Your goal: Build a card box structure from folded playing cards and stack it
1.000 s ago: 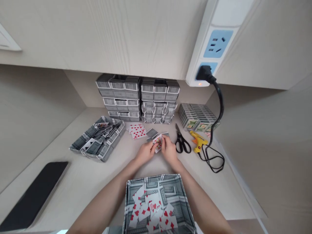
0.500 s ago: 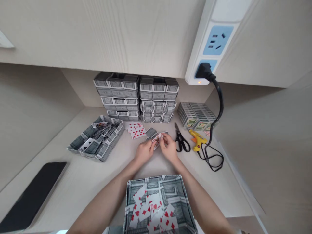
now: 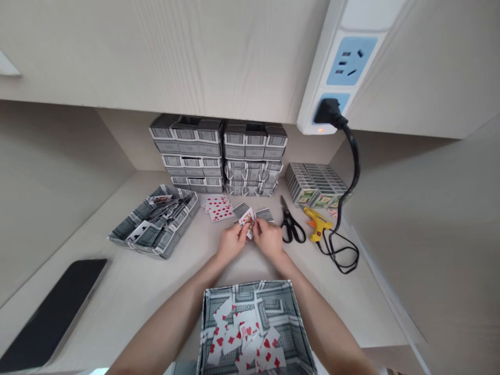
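A face playing card [image 3: 247, 221] is held up between my two hands, its printed side towards me and its edges bent. My left hand [image 3: 233, 240] pinches the card's left side, and my right hand [image 3: 269, 237] pinches its right side. Behind the hands, grey patterned card backs [image 3: 264, 214] lie on the desk. Several red diamond cards [image 3: 220, 209] lie to the left of them. Close to my body, between the forearms, is a box made of cards [image 3: 269, 307] with cut card pieces [image 3: 233, 337] inside.
Black-handled scissors [image 3: 290, 227] and a yellow glue gun [image 3: 318, 224] with a looped cord lie right. A card tray [image 3: 180, 229] full of folded cards and a black phone [image 3: 54, 312] are left. Card boxes [image 3: 187, 136] stand stacked behind; a power strip [image 3: 318, 112] hangs above.
The card has turned more upright and its face shows more. My right hand has shifted slightly down, and more of the card back behind it is visible.
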Demonstrator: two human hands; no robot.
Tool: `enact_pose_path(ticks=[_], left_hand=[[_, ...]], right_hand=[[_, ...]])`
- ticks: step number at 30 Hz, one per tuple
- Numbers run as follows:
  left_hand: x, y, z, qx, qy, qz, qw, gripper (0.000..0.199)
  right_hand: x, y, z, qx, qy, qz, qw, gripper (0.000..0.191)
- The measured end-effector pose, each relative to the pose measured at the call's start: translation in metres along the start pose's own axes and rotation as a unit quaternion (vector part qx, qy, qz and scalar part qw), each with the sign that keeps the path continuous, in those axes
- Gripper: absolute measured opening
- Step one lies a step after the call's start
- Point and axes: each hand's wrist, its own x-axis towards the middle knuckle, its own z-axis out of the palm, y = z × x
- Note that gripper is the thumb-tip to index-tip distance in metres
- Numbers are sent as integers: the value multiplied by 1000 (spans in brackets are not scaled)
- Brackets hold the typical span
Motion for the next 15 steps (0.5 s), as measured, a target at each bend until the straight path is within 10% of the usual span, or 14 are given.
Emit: enact_pose_path(ticks=[4, 10, 15], left_hand=[[5, 3, -2, -150, -9, -69, 986, 31], [6, 10, -2, -289, -90, -95, 948, 32], [5, 9, -3, -305, -123, -98, 939, 35]], right_hand=[[5, 1, -2, 330, -22, 109, 938, 29], [9, -8, -4, 681, -220, 247, 654, 45], [4, -14, 1, 680, -201, 255, 657, 38]])
